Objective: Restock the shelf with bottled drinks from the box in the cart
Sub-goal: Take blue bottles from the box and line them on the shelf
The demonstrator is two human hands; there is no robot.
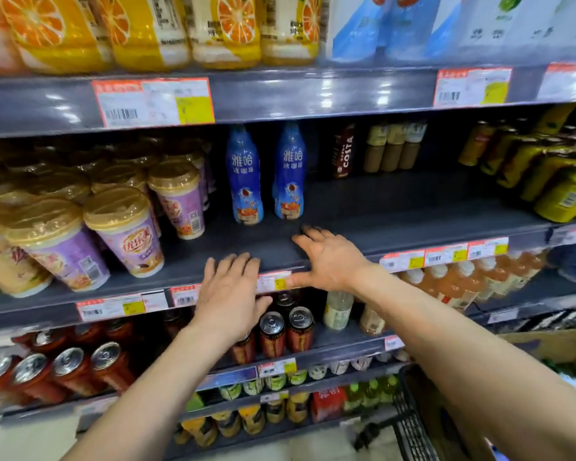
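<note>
Two blue bottles stand upright side by side on the middle shelf (396, 207), the left bottle (245, 176) just beside the right bottle (290, 173), both set back from the front edge. Left of them sit purple-labelled cups (127, 234) with domed lids. To the right, far back, stands a brown Costa bottle (344, 151), and yellow cans (559, 194) fill the far right end. Between these the shelf is bare.

Our left hand (228, 294) is palm down at the shelf's front edge, fingers straight and close together, holding nothing. We cannot tell whether the fingertips touch the edge. Our right hand (330, 261) reaches further in over the bare shelf, near the right bottle but apart from it. Its fingers are spread and empty, and its thumb lies by a price tag (273, 281).

On the shelf below, red cans (286, 331) stand under our hands. Near right we see the cart (409, 424) rim and part of the cardboard box (552, 347).
</note>
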